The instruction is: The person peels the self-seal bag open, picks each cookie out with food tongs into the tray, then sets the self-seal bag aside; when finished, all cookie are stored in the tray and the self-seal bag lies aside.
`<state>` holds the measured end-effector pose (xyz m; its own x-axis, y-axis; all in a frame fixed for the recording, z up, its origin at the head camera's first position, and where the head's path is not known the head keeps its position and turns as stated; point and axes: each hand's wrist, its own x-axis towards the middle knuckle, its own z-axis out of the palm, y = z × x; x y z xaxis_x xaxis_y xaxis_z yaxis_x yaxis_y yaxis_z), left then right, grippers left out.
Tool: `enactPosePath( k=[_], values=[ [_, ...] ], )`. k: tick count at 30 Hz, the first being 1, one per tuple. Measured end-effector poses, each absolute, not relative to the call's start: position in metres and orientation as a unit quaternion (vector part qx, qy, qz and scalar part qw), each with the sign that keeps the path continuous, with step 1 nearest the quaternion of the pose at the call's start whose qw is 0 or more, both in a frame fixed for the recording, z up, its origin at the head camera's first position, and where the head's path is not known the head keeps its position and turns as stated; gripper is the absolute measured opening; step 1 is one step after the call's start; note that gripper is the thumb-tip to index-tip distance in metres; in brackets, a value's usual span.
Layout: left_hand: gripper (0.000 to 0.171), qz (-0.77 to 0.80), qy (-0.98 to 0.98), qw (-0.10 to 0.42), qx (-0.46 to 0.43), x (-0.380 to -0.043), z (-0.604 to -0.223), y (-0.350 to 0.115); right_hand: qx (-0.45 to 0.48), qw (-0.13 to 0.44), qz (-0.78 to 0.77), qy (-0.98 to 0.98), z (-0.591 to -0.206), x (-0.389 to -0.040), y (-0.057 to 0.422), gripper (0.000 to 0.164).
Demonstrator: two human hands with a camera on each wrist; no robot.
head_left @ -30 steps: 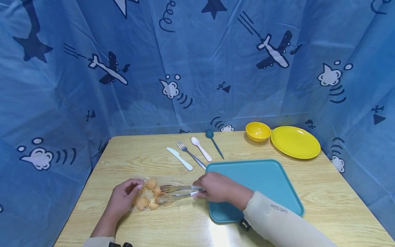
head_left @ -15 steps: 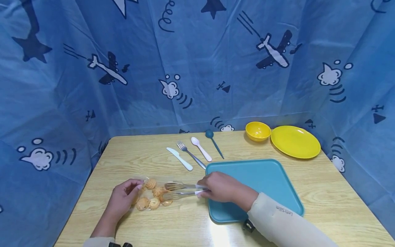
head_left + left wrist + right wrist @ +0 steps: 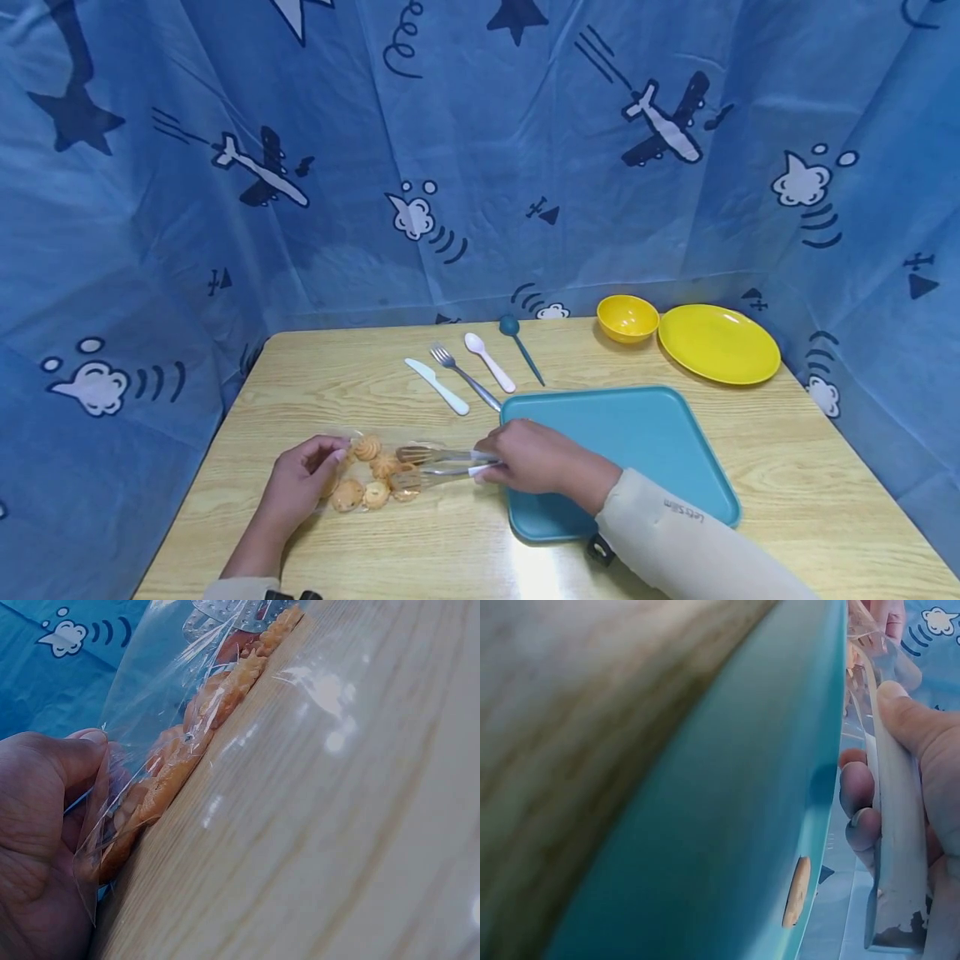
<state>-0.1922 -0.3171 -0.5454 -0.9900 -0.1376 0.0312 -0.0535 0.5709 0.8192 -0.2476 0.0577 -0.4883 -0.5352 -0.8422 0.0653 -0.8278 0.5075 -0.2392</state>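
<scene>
A clear plastic bag of cookies lies on the table. My left hand pinches its left edge between thumb and fingers; the thumb on the film shows in the left wrist view. Metal tongs are gripped in my right hand, around their light-coloured handle. The tongs' slotted heads are inside the bag by the cookies at its right, slightly apart. Whether a cookie sits between them I cannot tell.
A teal tray lies under my right forearm, with a cookie on it. Behind are a knife, a fork, a pale spoon and a dark spoon. A yellow bowl and plate stand back right.
My right hand and the tongs shifted slightly right, then a little back left. The cookies at the bag's right have shifted slightly. My left hand stays in place.
</scene>
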Motion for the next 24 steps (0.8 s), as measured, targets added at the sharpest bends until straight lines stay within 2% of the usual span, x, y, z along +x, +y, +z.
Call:
enactPosePath(
  k=[13, 24],
  values=[
    [0.026, -0.471, -0.88, 0.053, 0.041, -0.193, -0.548, -0.318, -0.464, 0.003, -0.135, 0.875, -0.481, -0.243, 0.084, 0.039],
    [0.027, -0.46, -0.885, 0.05, 0.047, -0.193, -0.547, -0.318, -0.357, -0.027, -0.164, 0.919, -0.47, -0.231, 0.183, 0.043]
  ],
)
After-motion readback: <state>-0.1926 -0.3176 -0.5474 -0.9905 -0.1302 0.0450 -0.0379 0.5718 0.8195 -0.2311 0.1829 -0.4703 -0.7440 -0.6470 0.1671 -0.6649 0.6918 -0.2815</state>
